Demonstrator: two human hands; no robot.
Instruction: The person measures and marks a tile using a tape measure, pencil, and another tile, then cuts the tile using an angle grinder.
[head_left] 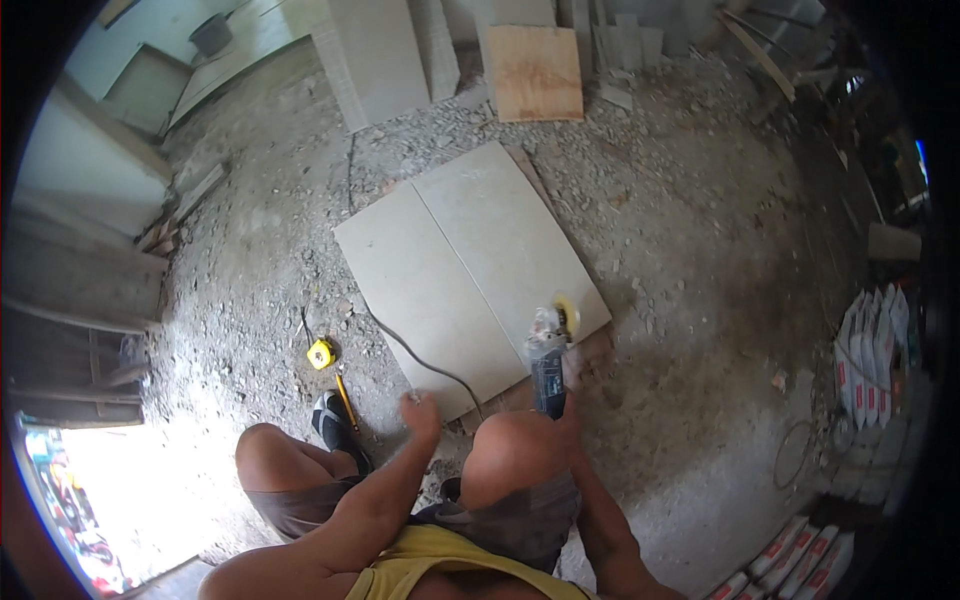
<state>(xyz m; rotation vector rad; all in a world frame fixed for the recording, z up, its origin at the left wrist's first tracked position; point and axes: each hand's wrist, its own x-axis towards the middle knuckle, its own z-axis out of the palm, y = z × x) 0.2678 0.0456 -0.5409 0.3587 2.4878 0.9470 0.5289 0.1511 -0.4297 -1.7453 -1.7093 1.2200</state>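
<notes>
My right hand (570,418) is wrapped round the rear of an angle grinder (547,375), partly hidden by my knee. The grinder's yellowish disc (566,314) sits over the right near part of a large pale tile (440,270), blurred at its edge. A straight dark line runs across the tile from the far edge to the near edge, splitting it into two parts. Close to the tile's near left corner is my left hand (419,410), its fingers curled; whatever they may hold is too small to make out. A dark cord (420,358) crosses the tile.
A yellow tape measure (320,353) and a yellow pencil (346,400) lie on the gravelly floor at left, by my shoe (335,425). Tall panels (380,60) and a wooden board (537,75) lean at the back. White-and-red bags (868,355) stand at right.
</notes>
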